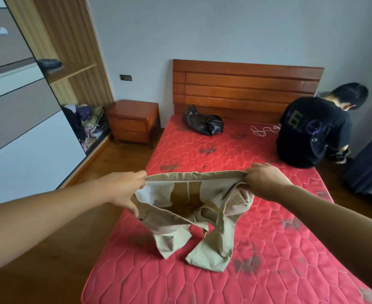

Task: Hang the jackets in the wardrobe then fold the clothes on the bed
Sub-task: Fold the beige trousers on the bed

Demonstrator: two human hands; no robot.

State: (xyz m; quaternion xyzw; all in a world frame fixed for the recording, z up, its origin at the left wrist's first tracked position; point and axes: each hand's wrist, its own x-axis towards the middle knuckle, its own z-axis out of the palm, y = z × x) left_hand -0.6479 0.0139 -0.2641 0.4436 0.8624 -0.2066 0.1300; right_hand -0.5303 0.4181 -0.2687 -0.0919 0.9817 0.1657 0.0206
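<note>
Hands, two. Left hand [123,189]: pinches the left end of a waistband. Right hand [266,181]: fingers curled round its right end.
Trousers [193,216], one pair, beige: waistband held stretched above the bed [268,270], legs crumpled on the red mattress. Not yet folded, so folding appears to be only starting.
Other clothes on the bed: none seen.
Black bag [202,122], one, near the headboard.
White cord [261,130], one.
Seated person [314,132], one, at the far edge.
Nightstand [134,121], one.
Wardrobe [77,62], one, open: heap of clothes [86,119] at the bottom. No hung jackets visible, so that step cannot be judged.
</note>
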